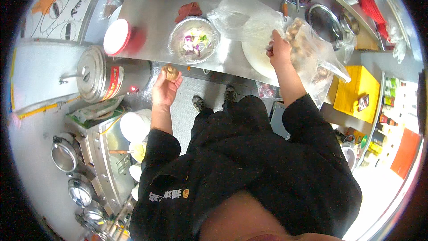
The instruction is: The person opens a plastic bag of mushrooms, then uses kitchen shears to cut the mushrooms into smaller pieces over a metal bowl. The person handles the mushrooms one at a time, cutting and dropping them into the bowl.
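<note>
My left hand [165, 88] is raised in front of the steel counter's edge. A round, tan-brown piece of food [170, 72], which looks like a mushroom, rests in its fingers. Over a round white cutting board [255, 57] my right hand [280, 50] has its fingers curled. It lies against a clear plastic bag [311, 57] of similar brown pieces [296, 31]; whether it grips the plastic is hidden. Another sheet of clear plastic [237, 15] covers the board's far side. Left of the board stands a film-covered bowl [194, 40] with purple and green chopped vegetables inside.
A dark red cloth [188, 11] lies behind the bowl on the steel counter [152, 16]. The counter's left end carries a red-and-white round container [116, 36]. Beside it stands a lidded metal barrel [97, 73]. A yellow box [357, 93] is at right, near stocked shelves.
</note>
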The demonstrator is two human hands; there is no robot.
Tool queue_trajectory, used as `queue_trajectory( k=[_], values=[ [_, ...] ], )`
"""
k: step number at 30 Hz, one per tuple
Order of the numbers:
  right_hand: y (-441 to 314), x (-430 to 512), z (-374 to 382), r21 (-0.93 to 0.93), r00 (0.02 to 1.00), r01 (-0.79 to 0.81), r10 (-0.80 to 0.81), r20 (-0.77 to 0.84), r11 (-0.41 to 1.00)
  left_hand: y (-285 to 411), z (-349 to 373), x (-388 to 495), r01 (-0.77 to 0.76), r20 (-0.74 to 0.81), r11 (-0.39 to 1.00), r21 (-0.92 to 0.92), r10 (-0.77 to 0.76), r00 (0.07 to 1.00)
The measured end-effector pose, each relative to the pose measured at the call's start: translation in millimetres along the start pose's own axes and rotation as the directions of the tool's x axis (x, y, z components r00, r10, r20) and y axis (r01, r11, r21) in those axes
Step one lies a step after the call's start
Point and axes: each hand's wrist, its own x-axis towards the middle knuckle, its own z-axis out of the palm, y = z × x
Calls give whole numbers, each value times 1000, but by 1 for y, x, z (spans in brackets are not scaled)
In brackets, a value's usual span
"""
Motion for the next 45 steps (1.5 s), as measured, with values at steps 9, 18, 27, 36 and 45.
queue_trajectory(
  k=[9,18,27,36,45],
  values=[
    [60,3,-38,-367,987,136,-92,135,920,-15,21,-131,-31,93,987,-159,47,995],
    [141,-16,-54,-422,965,-91,185,188,902,19,-5,-227,-258,235,908,-330,343,909],
    [279,-105,-8,-729,623,676,444,644,108,29,-148,-417,-522,138,760,-388,608,782],
    [377,-224,183,9,276,940,776,568,-341,-41,-252,-566,-780,-304,424,-460,751,587],
    [565,-399,369,607,-53,760,909,413,-231,-148,-343,-728,-968,-848,-79,-239,502,168]
  ],
)
